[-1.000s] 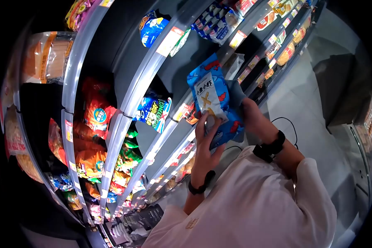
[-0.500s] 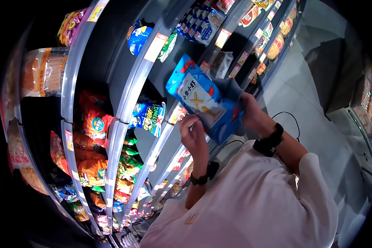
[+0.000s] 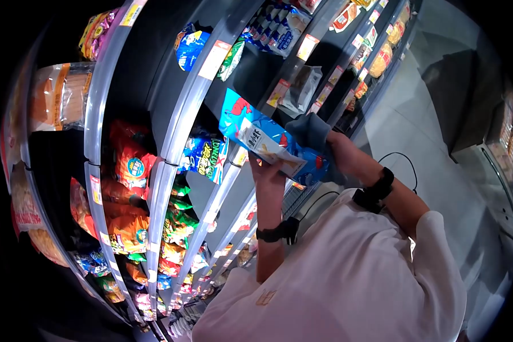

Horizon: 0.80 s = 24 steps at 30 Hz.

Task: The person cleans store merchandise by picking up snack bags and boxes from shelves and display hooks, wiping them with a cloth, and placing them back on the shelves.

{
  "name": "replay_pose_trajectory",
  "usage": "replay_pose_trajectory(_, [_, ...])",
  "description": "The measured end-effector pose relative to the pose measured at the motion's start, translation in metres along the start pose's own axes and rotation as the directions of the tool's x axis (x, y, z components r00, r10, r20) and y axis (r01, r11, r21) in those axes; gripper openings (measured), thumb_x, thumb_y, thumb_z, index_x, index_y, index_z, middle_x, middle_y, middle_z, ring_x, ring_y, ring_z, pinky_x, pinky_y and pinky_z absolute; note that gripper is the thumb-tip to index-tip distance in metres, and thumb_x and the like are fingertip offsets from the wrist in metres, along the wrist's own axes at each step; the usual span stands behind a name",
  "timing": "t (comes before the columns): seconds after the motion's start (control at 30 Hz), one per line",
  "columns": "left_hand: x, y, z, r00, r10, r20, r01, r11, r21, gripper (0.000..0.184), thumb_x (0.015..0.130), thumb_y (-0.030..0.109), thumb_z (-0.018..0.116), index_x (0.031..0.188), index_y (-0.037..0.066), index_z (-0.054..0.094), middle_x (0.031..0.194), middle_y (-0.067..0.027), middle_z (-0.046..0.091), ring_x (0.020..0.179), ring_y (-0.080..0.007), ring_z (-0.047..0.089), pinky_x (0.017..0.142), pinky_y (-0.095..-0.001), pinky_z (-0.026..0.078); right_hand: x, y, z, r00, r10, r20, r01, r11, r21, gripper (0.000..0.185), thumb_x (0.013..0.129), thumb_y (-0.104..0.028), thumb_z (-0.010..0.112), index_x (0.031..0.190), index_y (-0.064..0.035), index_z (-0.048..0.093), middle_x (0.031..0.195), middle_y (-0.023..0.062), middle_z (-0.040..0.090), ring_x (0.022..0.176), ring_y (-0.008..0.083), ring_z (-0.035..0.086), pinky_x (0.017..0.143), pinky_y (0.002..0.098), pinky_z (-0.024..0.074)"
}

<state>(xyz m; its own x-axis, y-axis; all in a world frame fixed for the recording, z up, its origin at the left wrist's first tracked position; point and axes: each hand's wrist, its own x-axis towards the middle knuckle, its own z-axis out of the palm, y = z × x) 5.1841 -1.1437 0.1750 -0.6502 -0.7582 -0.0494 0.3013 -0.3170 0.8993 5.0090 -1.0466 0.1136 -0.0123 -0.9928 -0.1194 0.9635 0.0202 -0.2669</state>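
A blue snack bag [image 3: 268,138] with red sea-creature prints and a white panel is tilted in front of the shelves. My left hand [image 3: 269,172] grips its lower edge, some fingers hidden behind the bag. At the bag's right end, my right hand [image 3: 346,154] is closed on a grey cloth [image 3: 310,130], which lies against the bag. Black bands are strapped around both wrists. Just left of the bag, a blue-and-green chip bag [image 3: 205,157] sits on a shelf.
Curved-looking shelf edges [image 3: 179,134] with price tags run along the left. Red chip bags [image 3: 132,162], orange bags [image 3: 128,232] and packaged bread [image 3: 62,97] stand on them. A pale tiled floor [image 3: 396,114] and a glass-sided case [image 3: 499,188] are at the right.
The blue bag has tipped flatter and shifted slightly left. My left hand has moved from its front to its lower edge. The cloth now shows more over the bag's right end.
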Motion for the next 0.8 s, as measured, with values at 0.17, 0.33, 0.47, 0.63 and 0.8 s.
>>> replay_pose_trajectory(0.17, [0.013,-0.004,-0.032,0.986,-0.127,0.111,0.142,0.98,-0.137,0.057,0.088,0.014,0.065,0.138,0.005,0.039,0.131,-0.0128,0.053,0.125,-0.0306,0.05,0.105,-0.0516,0.04,0.005,0.004,-0.023,0.998,-0.048,0.034,0.051,0.993,-0.106,0.05,0.099,-0.03,0.046,0.14,-0.0012,0.044,0.137,0.0146,0.053,0.122,0.0245,0.055,0.109,0.037,0.0403])
replay_pose_trajectory(0.33, [0.004,-0.003,-0.016,0.965,-0.253,-0.065,0.254,0.967,0.008,0.051,0.091,0.03,0.067,0.133,0.007,0.047,0.127,-0.009,0.057,0.123,-0.026,0.051,0.104,-0.0472,0.04,0.016,0.017,-0.033,0.971,-0.234,-0.044,0.212,0.936,-0.281,0.04,0.094,-0.023,0.049,0.125,0.0007,0.054,0.123,0.0093,0.058,0.103,0.0174,0.059,0.09,0.029,0.0469])
replay_pose_trajectory(0.47, [-0.008,0.007,0.001,0.963,-0.074,-0.258,0.093,0.994,0.063,0.053,0.093,0.03,0.066,0.136,0.007,0.045,0.128,-0.0085,0.057,0.121,-0.0252,0.054,0.103,-0.0455,0.041,-0.004,-0.01,0.003,0.951,-0.262,-0.165,0.223,0.949,-0.221,0.035,0.093,-0.02,0.048,0.119,-0.0002,0.059,0.114,0.0086,0.061,0.099,0.0151,0.058,0.088,0.0292,0.0464])
replay_pose_trajectory(0.63, [-0.024,0.018,-0.016,0.966,0.044,-0.255,-0.013,0.992,0.124,0.051,0.098,0.028,0.058,0.139,0.003,0.041,0.133,-0.009,0.055,0.121,-0.0265,0.054,0.101,-0.044,0.043,-0.005,0.024,0.073,0.569,-0.403,0.716,0.53,-0.486,-0.695,0.04,0.085,-0.02,0.058,0.124,-0.0087,0.058,0.12,0.0171,0.058,0.117,0.0389,0.05,0.105,0.051,0.0354])
replay_pose_trajectory(0.8, [-0.019,-0.009,-0.099,0.895,0.429,-0.124,-0.304,0.788,0.535,0.051,0.096,0.023,0.06,0.139,0.003,0.042,0.131,-0.0119,0.054,0.117,-0.0272,0.056,0.102,-0.0409,0.044,-0.002,0.086,0.065,0.815,0.028,0.579,0.485,-0.577,-0.656,0.029,0.078,-0.025,0.064,0.103,-0.0119,0.067,0.118,0.0131,0.061,0.119,0.0326,0.053,0.103,0.054,0.0356])
